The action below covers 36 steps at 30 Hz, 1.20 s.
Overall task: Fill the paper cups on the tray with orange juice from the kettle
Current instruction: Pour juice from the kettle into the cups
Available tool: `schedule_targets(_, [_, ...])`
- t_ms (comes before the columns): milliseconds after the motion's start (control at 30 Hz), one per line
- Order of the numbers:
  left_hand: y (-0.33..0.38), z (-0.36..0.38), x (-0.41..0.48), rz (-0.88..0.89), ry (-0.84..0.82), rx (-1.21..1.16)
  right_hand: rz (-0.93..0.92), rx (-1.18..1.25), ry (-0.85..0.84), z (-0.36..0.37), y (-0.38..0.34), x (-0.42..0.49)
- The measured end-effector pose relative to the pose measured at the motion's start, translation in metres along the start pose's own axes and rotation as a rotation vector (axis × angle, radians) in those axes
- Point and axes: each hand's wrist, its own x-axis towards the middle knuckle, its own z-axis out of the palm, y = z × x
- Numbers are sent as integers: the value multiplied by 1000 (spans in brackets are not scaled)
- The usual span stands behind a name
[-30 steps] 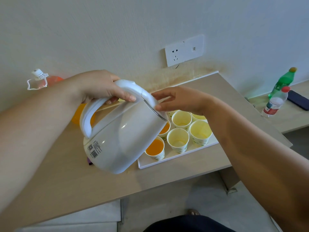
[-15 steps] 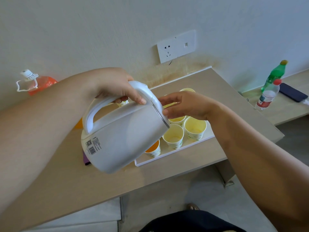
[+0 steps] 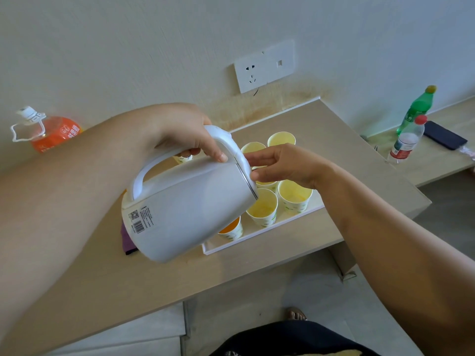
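My left hand point(image 3: 180, 134) grips the handle of the white kettle point(image 3: 187, 209), which is tipped to the right over the white tray point(image 3: 259, 240). My right hand point(image 3: 285, 165) touches the kettle's lid edge with its fingertips. Several paper cups stand on the tray. The cup under the kettle's mouth point(image 3: 263, 208) holds a little juice. A cup at the front left point(image 3: 231, 228) is full of orange juice and partly hidden by the kettle. The cup on the right point(image 3: 295, 195) looks nearly empty.
A large orange juice bottle point(image 3: 51, 132) stands by the wall at the left. On the lower ledge to the right are two plastic bottles point(image 3: 408, 140) and a dark phone point(image 3: 444, 136). A purple item point(image 3: 127, 242) lies under the kettle. A wall socket point(image 3: 262, 65) is above.
The kettle has shifted right along the tray and now tips over the front middle cup. My right hand stayed at the lid. The view has moved a little.
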Motion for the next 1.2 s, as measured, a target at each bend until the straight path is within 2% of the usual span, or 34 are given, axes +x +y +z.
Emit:
schedule_targets(633, [8,-3,-5,15,-3,87,-65,86,28,6,5,1])
schedule_targets(1200, [14,-6,-14,16,61,183,-109,199,29,13,4,-2])
